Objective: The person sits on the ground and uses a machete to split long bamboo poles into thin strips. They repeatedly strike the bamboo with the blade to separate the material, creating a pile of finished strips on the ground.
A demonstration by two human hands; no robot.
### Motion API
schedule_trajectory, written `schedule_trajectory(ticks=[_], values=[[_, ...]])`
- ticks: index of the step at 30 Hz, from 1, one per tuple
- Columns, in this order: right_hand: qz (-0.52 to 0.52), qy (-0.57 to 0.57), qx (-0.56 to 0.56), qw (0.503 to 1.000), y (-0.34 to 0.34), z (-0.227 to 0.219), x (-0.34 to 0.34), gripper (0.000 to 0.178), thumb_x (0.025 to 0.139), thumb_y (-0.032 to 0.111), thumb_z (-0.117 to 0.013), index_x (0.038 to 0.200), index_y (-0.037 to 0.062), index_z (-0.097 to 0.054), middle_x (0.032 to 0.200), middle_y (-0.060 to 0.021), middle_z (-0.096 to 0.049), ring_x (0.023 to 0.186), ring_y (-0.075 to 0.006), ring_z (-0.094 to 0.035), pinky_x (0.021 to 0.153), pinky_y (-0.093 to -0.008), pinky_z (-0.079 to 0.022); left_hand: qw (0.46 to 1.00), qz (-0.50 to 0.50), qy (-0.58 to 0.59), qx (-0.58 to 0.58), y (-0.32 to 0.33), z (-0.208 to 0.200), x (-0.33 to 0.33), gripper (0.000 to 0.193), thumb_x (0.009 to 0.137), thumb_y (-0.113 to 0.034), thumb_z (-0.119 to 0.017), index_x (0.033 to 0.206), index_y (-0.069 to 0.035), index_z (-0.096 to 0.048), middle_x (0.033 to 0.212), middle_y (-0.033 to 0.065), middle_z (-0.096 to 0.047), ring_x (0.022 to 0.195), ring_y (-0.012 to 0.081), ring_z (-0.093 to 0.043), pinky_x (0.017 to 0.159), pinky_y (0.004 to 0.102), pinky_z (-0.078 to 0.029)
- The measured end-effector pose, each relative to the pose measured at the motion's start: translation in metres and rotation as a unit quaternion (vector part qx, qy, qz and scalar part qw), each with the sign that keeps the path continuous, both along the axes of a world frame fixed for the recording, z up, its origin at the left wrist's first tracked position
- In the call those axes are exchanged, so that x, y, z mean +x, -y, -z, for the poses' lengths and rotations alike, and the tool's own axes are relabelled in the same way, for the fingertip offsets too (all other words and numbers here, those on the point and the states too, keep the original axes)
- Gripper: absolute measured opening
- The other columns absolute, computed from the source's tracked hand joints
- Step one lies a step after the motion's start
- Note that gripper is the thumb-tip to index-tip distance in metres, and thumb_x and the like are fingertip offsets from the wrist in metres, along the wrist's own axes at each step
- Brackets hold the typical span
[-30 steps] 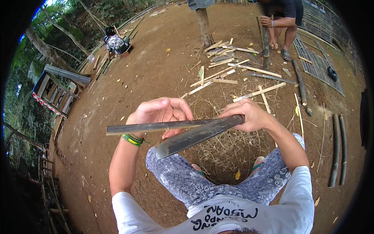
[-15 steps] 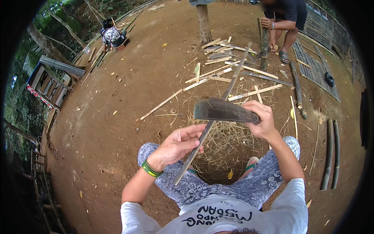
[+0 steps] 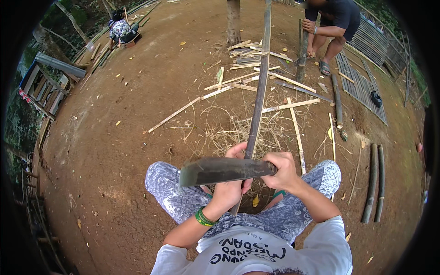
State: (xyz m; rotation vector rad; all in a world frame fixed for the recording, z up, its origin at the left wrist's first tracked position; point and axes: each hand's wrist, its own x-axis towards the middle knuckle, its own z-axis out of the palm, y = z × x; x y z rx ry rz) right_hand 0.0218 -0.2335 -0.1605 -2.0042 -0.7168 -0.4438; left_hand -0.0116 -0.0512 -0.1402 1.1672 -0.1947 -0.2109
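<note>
A long dark bamboo strip [image 3: 259, 101] runs away from my lap toward the tree, its far end at the top edge. My left hand [image 3: 228, 196] is closed round the near part of the strip, partly hidden under the blade. My right hand [image 3: 283, 172] grips the near end of a machete [image 3: 215, 170] with a broad dark blade. That blade lies crosswise over the strip and points left. Whether its edge touches the strip, I cannot tell. Both hands are close together above my knees.
Pale shavings [image 3: 224, 133] lie beyond my knees. Split bamboo strips [image 3: 252, 82] are scattered toward a tree trunk [image 3: 233, 23]. Two bamboo poles [image 3: 371, 183] lie at right. One person [image 3: 332, 27] stoops over an upright bamboo piece [image 3: 302, 50]; another [image 3: 121, 30] sits far left.
The machete and my right hand have moved left and nearer my body. My left hand has come nearer too, and the strip now points more straight ahead, with more of its length beyond my hands.
</note>
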Motion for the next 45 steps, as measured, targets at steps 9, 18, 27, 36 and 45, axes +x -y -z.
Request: schedule_trajectory(ticks=[9,18,27,36,45], values=[[0.047,-0.234,0.241,0.941,-0.021,-0.026,0.009,0.018,0.091,0.014,-0.073,0.097,-0.0025,-0.072,0.069,0.0028,-0.064,0.062,-0.0021,-0.052,0.052,-0.0220,-0.037,0.992,-0.085,0.055,0.068,0.012,0.014,-0.004,0.041,0.103,-0.006,-0.046,0.142,-0.001,-0.034,0.099,0.0032,-0.048,0.055,0.0027,-0.045,0.044,0.0181,-0.036],[0.040,-0.262,0.239,0.934,-0.024,-0.024,0.015,0.010,0.089,0.008,-0.072,0.086,-0.0007,-0.069,0.067,0.0041,-0.061,0.059,-0.0017,-0.050,0.052,-0.0214,-0.037,0.990,-0.120,0.037,0.067,0.005,0.026,0.001,0.036,0.102,-0.005,-0.049,0.137,-0.003,-0.046,0.088,-0.0024,-0.049,0.060,0.0003,-0.043,0.049,0.0196,-0.034],[0.119,-0.197,0.298,0.926,0.003,-0.032,0.036,0.010,0.092,0.008,-0.069,0.088,0.0001,-0.067,0.063,0.0067,-0.054,0.053,-0.0001,-0.045,0.047,-0.0202,-0.031,0.991,-0.128,-0.013,0.030,-0.009,0.041,0.004,0.031,0.104,-0.010,-0.048,0.134,-0.002,-0.045,0.078,-0.0040,-0.047,0.050,0.0007,-0.040,0.042,0.0181,-0.033],[0.216,-0.098,0.227,0.945,0.051,-0.032,0.065,0.022,0.093,0.020,-0.072,0.089,-0.0012,-0.071,0.061,0.0087,-0.052,0.053,0.0003,-0.041,0.047,-0.0212,-0.026,0.983,-0.125,0.063,0.120,-0.016,0.051,0.002,0.022,0.105,-0.013,-0.048,0.125,-0.005,-0.046,0.083,0.0014,-0.057,0.050,0.0005,-0.041,0.041,0.0176,-0.032],[0.038,-0.235,0.313,0.919,0.019,-0.059,0.079,0.032,0.092,0.025,-0.072,0.115,0.0026,-0.070,0.056,0.0068,-0.051,0.043,-0.0016,-0.041,0.040,-0.0221,-0.028,0.981,-0.043,0.079,0.175,-0.017,0.067,-0.017,0.019,0.104,-0.011,-0.048,0.121,-0.003,-0.045,0.072,-0.0004,-0.052,0.055,0.0033,-0.043,0.048,0.0191,-0.035]])
